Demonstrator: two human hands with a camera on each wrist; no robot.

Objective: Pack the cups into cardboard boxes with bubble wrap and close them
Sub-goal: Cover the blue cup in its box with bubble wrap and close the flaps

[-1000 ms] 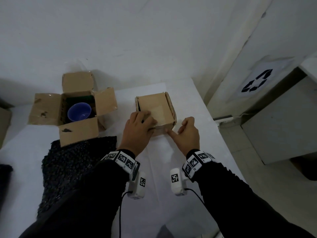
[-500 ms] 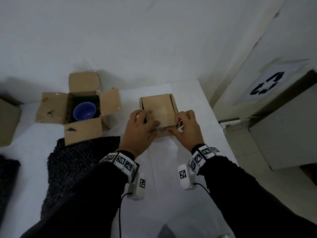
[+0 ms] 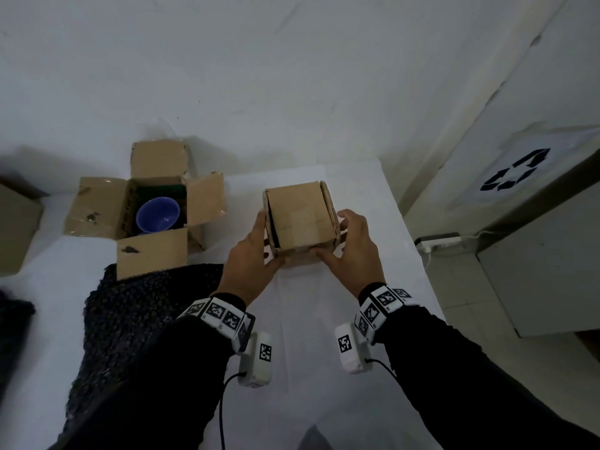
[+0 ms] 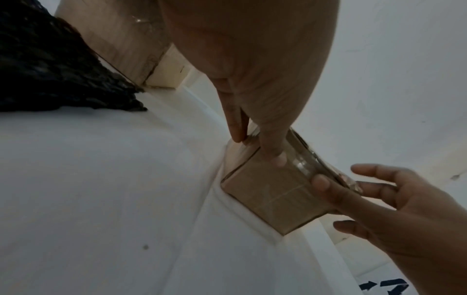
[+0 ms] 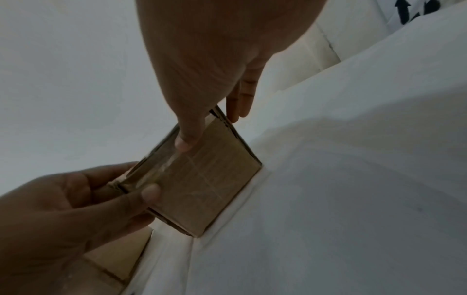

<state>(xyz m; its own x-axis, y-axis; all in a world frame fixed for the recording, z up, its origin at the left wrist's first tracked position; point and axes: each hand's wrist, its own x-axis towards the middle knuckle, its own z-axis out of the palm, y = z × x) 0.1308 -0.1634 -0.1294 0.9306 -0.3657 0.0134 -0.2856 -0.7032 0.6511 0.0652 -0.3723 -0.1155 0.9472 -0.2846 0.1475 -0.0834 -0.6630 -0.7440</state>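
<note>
A small closed cardboard box (image 3: 300,219) sits on the white table, its side flaps standing slightly proud. My left hand (image 3: 264,245) holds its left near corner, thumb on the near face and fingers along the left side. My right hand (image 3: 344,245) holds the right near corner the same way, fingers spread. The left wrist view shows the box (image 4: 267,199) between my left hand (image 4: 255,143) and right hand (image 4: 353,195). The right wrist view shows the same box (image 5: 207,183) between my right hand (image 5: 209,127) and left hand (image 5: 121,191). A blue cup (image 3: 158,215) stands in an open box (image 3: 152,254) to the left.
Black bubble wrap (image 3: 136,306) lies in front of the open box. Another cardboard box (image 3: 16,228) sits at the far left edge. The table's right edge (image 3: 415,261) drops to a floor with a power strip (image 3: 438,243) and a cabinet bearing a recycling sign (image 3: 513,170).
My left hand slid off the box top to its left side. My right hand came from in front of the box to its right side, so both now clasp the near corners.
</note>
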